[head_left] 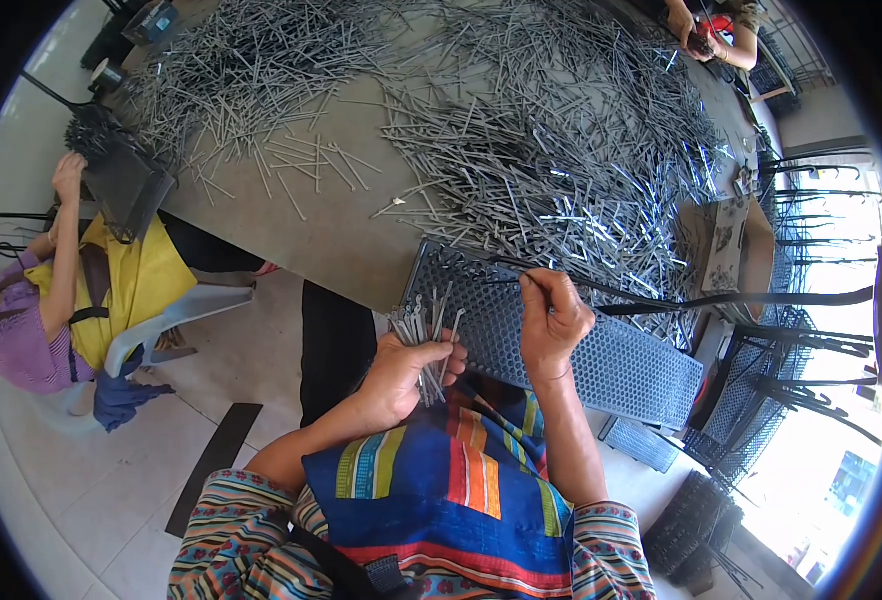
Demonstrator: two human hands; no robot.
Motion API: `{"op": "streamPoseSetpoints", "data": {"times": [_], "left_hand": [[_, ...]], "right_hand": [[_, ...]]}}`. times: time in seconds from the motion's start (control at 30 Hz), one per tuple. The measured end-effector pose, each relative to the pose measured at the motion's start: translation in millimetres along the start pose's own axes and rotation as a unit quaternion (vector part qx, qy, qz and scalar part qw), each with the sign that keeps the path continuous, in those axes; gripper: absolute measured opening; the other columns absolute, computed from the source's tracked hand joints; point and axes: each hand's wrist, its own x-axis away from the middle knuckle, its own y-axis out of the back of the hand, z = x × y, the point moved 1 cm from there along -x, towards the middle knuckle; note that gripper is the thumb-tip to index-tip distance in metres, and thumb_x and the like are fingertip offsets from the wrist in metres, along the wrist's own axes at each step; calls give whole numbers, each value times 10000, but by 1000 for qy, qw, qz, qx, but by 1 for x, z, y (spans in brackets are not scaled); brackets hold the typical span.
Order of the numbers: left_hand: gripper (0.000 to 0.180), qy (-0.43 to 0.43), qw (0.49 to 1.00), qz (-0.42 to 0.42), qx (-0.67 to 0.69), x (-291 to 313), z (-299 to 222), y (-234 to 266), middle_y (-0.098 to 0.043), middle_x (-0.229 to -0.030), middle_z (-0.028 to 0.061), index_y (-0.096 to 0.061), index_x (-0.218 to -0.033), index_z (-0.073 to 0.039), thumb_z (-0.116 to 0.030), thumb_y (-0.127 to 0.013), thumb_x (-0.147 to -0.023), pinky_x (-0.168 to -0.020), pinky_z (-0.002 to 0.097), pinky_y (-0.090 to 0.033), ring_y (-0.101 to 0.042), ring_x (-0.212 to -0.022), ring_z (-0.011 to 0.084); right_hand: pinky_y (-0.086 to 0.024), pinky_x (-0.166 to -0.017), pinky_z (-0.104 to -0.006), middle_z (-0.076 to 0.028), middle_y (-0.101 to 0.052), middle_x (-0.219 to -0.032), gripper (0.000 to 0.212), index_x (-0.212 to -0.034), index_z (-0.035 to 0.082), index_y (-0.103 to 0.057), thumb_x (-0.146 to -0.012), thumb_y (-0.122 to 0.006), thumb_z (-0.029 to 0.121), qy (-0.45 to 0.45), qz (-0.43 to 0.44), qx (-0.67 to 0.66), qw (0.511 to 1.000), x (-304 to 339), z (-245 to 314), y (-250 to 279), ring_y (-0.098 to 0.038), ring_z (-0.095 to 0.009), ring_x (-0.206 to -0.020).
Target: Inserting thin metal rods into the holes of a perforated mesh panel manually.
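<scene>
Gripping a bundle of grey metal pins (423,335) in the left hand (401,375) while the right hand (551,325) pinches one at the perforated panel (601,360) propped against the table (301,235), loose pins could slip out.

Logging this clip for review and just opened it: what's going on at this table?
A person sits at a table heaped with thin metal pins. The left hand grips a bundle of pins. The right hand pinches something thin at a perforated grey panel that leans from the table edge toward the lap. A second person on the left, in a yellow apron, holds up a similar dark panel. Another person's hands work at the far side.
</scene>
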Motion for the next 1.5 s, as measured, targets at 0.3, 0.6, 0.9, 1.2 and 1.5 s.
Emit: {"op": "streamPoseSetpoints", "data": {"times": [0.3, 0.6, 0.9, 1.2, 1.5], "left_hand": [[137, -2, 1000, 19, -7, 0, -1, -2, -682, -835, 128, -632, -982, -4, -12, -621, -846, -616, 316, -532, -665, -703, 215], [151, 77, 988, 117, 65, 3, 1, -11, -669, -844, 138, -624, -998, 6, -22, -623, -849, -641, 340, -547, -661, -739, 236], [268, -52, 991, 60, -105, 6, 5, -4, -677, -863, 151, -600, -1127, 36, 13, -553, -865, -624, 319, -537, -667, -725, 218], [283, -42, 995, 11, -91, 14, 9, -7, -682, -874, 133, -585, -1134, 43, -14, -591, -857, -576, 271, -509, -660, -695, 182], [237, -5, 994, 83, -71, 10, 34, 6, -686, -950, 177, -583, -1090, 37, 25, -558, -855, -692, 323, -567, -689, -811, 244]], "right_hand": [[-484, -568, -300, -77, -624, -835, 103, -862, 47, -690, -763, -706, 21, 131, 117, 172, 969, 0, 6, -12, -633, -238, -660], [-408, -473, -193, -90, -676, -773, 67, -861, -6, -644, -809, -636, -47, -360, 215, -394, 818, 36, 2, 1, -535, -80, -518], [-361, -426, -179, -99, -661, -749, 51, -845, 5, -591, -859, -619, -35, -246, -42, -323, 913, 19, -7, 22, -476, -53, -467], [-454, -533, -282, -89, -609, -656, 94, -803, 32, -635, -766, -720, 18, -4, -5, 8, 1000, -4, 12, 12, -579, -149, -550], [-470, -532, -379, -91, -602, -707, 72, -768, 83, -666, -730, -697, 31, 69, 65, 85, 992, 7, 4, 3, -611, -307, -599]]}}
